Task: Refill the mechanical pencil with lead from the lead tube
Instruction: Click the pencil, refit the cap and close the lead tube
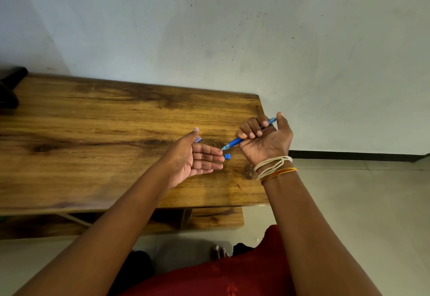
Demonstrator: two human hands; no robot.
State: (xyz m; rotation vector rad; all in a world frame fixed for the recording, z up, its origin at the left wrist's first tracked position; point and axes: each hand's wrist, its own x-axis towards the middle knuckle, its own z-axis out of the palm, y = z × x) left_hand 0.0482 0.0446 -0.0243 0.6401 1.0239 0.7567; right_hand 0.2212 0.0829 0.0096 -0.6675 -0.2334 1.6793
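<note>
My right hand (263,140) is clenched around a blue mechanical pencil (235,142), which slants down to the left with its tip just off my left fingertips. My left hand (197,158) is held palm up with fingers straight and holds nothing. A small blue cap (227,156) lies on the wooden table (93,133) between the two hands. Behind my left thumb a pale blue piece, probably the lead tube (198,139), shows only partly on the table.
The table's right edge runs just behind my right hand, with tiled floor (349,191) beyond it. A dark object (9,88) sits at the table's far left corner. A lower shelf (216,219) lies under the tabletop. A grey wall stands behind.
</note>
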